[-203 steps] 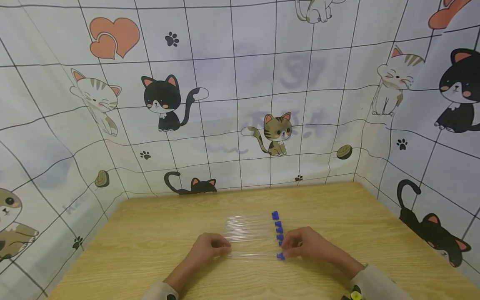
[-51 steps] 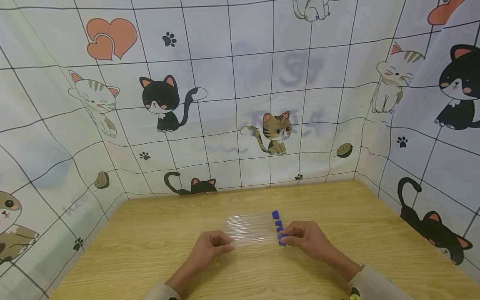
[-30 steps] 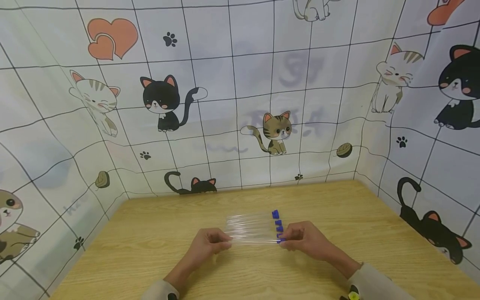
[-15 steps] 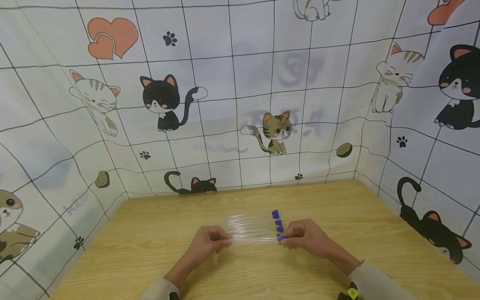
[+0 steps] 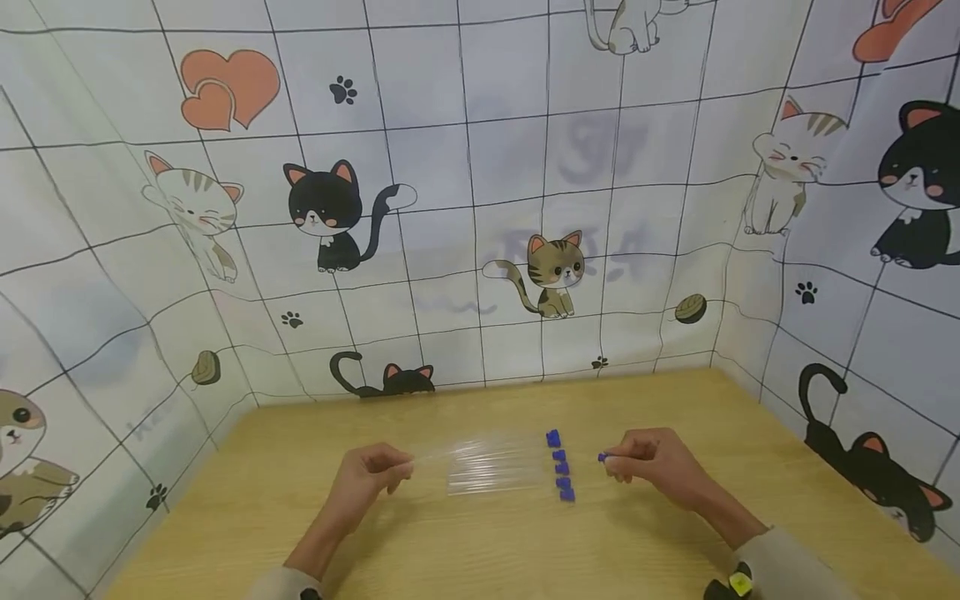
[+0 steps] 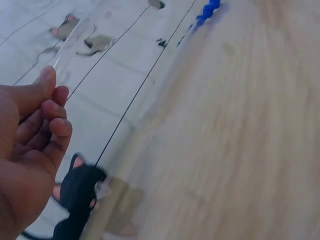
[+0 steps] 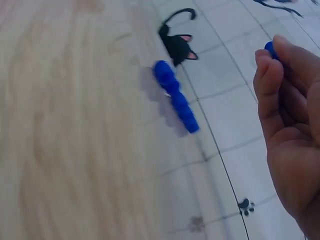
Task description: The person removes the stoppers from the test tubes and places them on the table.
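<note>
My left hand [image 5: 371,479] pinches one end of a thin clear plastic tube [image 6: 61,62] between thumb and index finger; it points toward the right, raised off the table. Between the thumb and fingers of my right hand [image 5: 660,467] is a small blue cap [image 5: 602,457], mostly covered by the fingertips in the right wrist view. The tube and this cap are apart. Several more clear tubes [image 5: 491,479] lie side by side on the table between the hands. Just right of them, a row of several blue caps [image 5: 562,468] runs front to back.
A light wooden table [image 5: 480,558] carries everything. White cloth [image 5: 450,275] with a grid and cartoon cats hangs along its back and sides.
A tube and cap lying nearer me were picked up and held end to end between both hands. Now the hands have drawn apart, tube in the left, cap in the right.
</note>
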A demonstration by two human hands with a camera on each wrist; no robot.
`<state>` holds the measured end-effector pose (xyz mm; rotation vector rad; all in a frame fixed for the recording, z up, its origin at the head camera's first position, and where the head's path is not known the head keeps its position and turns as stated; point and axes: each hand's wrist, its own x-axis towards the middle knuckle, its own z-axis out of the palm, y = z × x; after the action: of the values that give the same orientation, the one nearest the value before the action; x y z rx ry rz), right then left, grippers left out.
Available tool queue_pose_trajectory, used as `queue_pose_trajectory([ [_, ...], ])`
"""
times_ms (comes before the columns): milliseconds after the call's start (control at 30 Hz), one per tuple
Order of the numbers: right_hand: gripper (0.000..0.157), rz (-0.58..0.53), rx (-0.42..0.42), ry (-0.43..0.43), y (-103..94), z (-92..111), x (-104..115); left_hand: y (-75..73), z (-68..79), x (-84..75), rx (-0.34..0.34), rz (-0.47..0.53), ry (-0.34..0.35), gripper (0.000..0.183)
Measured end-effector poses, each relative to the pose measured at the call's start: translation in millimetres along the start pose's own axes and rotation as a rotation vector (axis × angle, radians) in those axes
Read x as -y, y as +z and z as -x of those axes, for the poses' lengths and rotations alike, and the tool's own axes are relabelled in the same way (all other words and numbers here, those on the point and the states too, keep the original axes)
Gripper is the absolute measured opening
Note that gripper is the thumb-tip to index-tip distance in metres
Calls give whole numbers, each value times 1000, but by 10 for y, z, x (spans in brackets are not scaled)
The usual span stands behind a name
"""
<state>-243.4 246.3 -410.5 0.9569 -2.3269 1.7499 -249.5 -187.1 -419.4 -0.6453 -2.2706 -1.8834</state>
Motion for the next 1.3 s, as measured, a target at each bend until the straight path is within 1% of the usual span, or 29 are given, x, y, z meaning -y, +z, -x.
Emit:
queue_pose_trajectory([
  [33,9,0,37,13,-2,5,-14,29,7,-8,32,5,-24,21],
  [67,8,-6,84,30,10,-1,-30,68,4,-10,80,-3,-45,24],
  [133,12,1,155,73,58,-24,-49,160,-11,5,156,-18,-75,28],
  [167,15,8,175,97,85,-30,-56,198,-11,15,181,-20,-88,28],
  [200,15,16,185,119,111,-33,-59,231,-5,31,185,-31,-101,26],
  [267,14,68,178,157,154,-27,-64,279,12,60,171,-36,-133,22],
  [333,13,118,177,176,187,-20,-63,306,27,89,155,-61,-151,18],
  [433,13,156,210,178,236,-14,-67,329,45,107,155,-89,-187,17],
  [500,12,160,232,171,268,-12,-72,348,60,112,164,-94,-213,18],
  [600,11,175,234,161,311,-10,-83,382,75,118,166,-98,-231,17],
  [667,11,202,227,155,329,-6,-93,403,80,131,170,-115,-226,16],
  [767,11,237,223,148,343,10,-103,425,83,152,182,-184,-187,13],
  [900,11,265,231,150,346,28,-113,441,80,174,201,-312,-101,11],
  [1033,11,257,248,140,347,30,-132,449,89,170,208,-394,-35,11],
  [1167,10,243,259,141,345,33,-150,457,98,167,224,-409,-29,11],
  [1300,11,261,253,162,337,36,-152,462,90,164,235,-414,-36,10],
])
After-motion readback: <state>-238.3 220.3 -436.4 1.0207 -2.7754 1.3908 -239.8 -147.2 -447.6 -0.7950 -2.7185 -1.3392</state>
